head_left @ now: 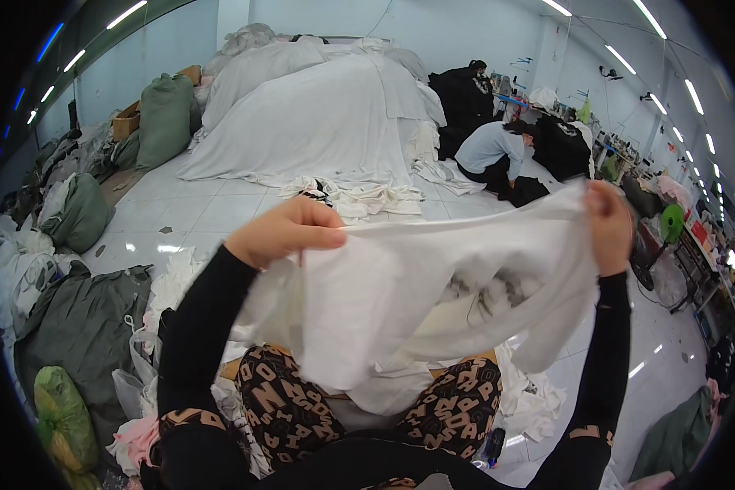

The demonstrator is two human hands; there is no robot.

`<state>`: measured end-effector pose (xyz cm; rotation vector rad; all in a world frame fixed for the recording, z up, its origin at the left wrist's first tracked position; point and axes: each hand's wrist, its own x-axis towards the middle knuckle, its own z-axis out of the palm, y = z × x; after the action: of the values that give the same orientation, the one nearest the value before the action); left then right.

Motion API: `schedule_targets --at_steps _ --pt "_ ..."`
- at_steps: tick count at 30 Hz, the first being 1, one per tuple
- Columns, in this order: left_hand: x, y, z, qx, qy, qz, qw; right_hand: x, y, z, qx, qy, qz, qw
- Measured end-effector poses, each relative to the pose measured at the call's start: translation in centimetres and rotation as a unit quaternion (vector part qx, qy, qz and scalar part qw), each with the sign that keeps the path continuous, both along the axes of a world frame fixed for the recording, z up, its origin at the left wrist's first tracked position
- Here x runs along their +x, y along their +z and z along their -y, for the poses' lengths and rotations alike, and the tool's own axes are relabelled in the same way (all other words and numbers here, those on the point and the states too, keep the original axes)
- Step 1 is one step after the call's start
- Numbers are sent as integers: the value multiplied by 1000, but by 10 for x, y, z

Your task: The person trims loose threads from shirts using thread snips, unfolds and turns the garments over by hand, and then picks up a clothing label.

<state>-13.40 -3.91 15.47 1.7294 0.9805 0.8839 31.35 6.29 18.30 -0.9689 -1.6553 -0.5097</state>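
Holding a white cloth (359,302) up in mid-air above the lap, drawn out between both hands. Pulled nearly straight along the top edge, rising a little toward 2 o'clock; falling below in soft, loose folds, lowest toward 7 o'clock. Marked at 3 o'clock with dark grey patches in a hollow of the folds; cannot tell whether printed or stained. Pinched near 10 o'clock between the thumb and curled fingers of the left hand (290,231); gripped at the corner just past 2 o'clock by the closed, blurred right hand (611,220).

Hanging partly in front of black-and-tan patterned trousers (465,400) at 6 o'clock, and blocking sight of some of the pale tiled floor (155,208) beyond. Strewn at 5 o'clock with white scraps (539,400). Spread toward 9 o'clock with a dark grey sheet (82,318), lying beside a green plastic bag (61,412) near 8 o'clock.

Farther off, facing a large draped heap (302,122) at 11 o'clock and leaning near it, at 10 o'clock, a bulging green sack (165,122). Between 12 and 1 o'clock, sharing the floor with a crouching person (483,149) in light blue, bent over black cloth (524,193). Past the right forearm, looking onto a green fan (672,222) toward 3 o'clock.
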Motion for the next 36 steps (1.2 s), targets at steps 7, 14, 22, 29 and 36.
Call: schedule_targets --at_steps 7,14,22,29,36 --pt "67 -80 9 -150 -150 226 951 -142 -126 83 -451 508 -136 721" --pt "78 -82 25 -119 -116 78 983 -114 -129 61 -538 493 -187 657" --pt "89 -104 19 -32 -155 140 977 -118 -131 53 -523 356 -31 774" --pt "97 -139 26 125 -1 159 979 -129 -160 120 -523 497 -194 664" --pt "110 -155 25 109 128 178 969 -169 -210 109 -421 390 -331 749"
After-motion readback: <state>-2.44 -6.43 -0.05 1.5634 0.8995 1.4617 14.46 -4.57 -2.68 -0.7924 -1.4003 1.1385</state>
